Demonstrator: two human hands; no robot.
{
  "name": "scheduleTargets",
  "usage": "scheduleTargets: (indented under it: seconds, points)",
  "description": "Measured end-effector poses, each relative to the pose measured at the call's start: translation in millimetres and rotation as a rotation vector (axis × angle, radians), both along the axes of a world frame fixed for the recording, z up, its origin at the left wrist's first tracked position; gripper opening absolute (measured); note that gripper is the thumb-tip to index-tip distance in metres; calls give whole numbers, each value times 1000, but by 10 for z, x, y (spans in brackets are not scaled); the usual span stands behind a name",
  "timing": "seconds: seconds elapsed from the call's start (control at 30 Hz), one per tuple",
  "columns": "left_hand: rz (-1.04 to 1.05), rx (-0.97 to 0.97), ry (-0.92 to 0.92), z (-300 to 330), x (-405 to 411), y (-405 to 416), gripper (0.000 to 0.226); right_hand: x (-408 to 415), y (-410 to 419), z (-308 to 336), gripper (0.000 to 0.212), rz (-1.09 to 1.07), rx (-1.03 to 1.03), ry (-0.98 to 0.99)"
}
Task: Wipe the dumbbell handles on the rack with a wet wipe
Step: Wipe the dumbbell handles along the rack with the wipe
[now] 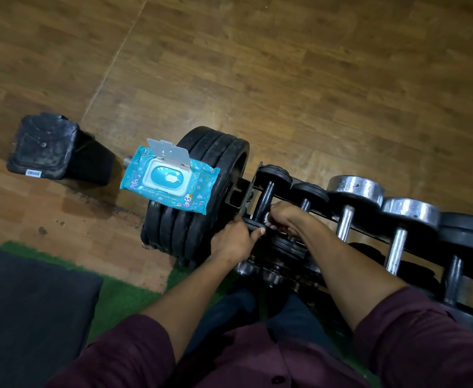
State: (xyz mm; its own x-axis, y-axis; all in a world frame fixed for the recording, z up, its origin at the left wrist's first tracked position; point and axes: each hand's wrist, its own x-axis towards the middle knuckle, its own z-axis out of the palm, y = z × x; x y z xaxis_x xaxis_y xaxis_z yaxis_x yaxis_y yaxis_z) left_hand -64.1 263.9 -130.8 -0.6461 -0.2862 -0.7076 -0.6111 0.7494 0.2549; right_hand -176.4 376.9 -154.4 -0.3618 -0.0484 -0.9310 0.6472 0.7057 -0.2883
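A black rack (325, 212) holds a row of dumbbells. At its left end lies a black dumbbell (266, 196) with a dark handle. My right hand (284, 218) is closed around the near part of that handle, with a bit of white wet wipe (266, 219) showing at the fingers. My left hand (234, 239) grips the rack's left end beside it. A blue pack of baby wipes (171, 180), lid flipped open, rests on top of a stack of black weight plates (201, 197).
Further right on the rack are chrome dumbbells (353, 191) (406, 217) and black ones (465, 233). A black bin (53, 149) stands on the wooden floor at the left. A dark mat (30, 312) lies on green turf at the near left.
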Motion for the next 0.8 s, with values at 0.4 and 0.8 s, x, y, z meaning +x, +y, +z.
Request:
scheduleTargets:
  seconds: [0.4, 0.8]
  points:
    - [7, -8, 18, 65, 10, -2, 75, -5, -18, -224, 23, -487, -107, 355]
    - [-118, -92, 405, 230, 158, 160, 50, 70, 443, 239, 20, -168, -219, 643]
